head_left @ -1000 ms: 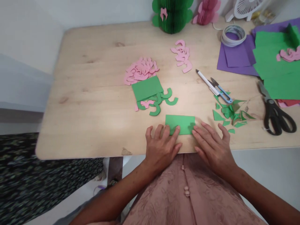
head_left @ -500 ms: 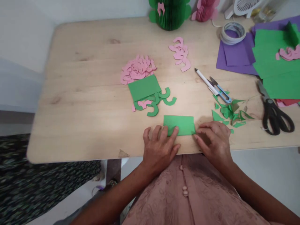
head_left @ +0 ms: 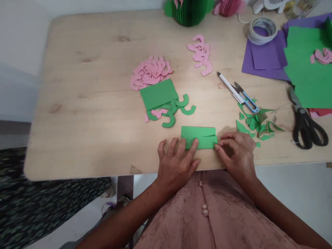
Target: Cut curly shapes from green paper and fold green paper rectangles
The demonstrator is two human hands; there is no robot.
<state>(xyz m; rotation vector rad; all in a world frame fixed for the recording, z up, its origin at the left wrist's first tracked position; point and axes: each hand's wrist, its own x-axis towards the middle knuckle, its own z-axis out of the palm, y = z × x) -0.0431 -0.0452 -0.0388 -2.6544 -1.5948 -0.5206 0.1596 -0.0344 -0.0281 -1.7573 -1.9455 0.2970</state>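
A small green paper rectangle (head_left: 201, 132) lies near the table's front edge, with a flap edge running across its right half. My left hand (head_left: 177, 157) rests on its lower left with fingers spread, the index fingertip pressing the paper. At the paper's lower right corner, my right hand (head_left: 237, 148) pinches the edge between thumb and fingers. Farther back lies another green rectangle (head_left: 158, 94), with green curved cutouts (head_left: 169, 120) beside it and a pile of pink cutouts (head_left: 151, 72) behind it.
To the right are green scraps (head_left: 255, 124), a white pen (head_left: 229, 86), small blue snips (head_left: 247, 98) and black scissors (head_left: 302, 119). Tape rolls (head_left: 262, 31) sit on purple paper (head_left: 267, 57), near green sheets (head_left: 308, 69). More pink cutouts (head_left: 201, 53) lie at the back.
A flap edge now shows across the right half of the green rectangle, which looked flat before. My right hand has barely moved; the view has shifted slightly.
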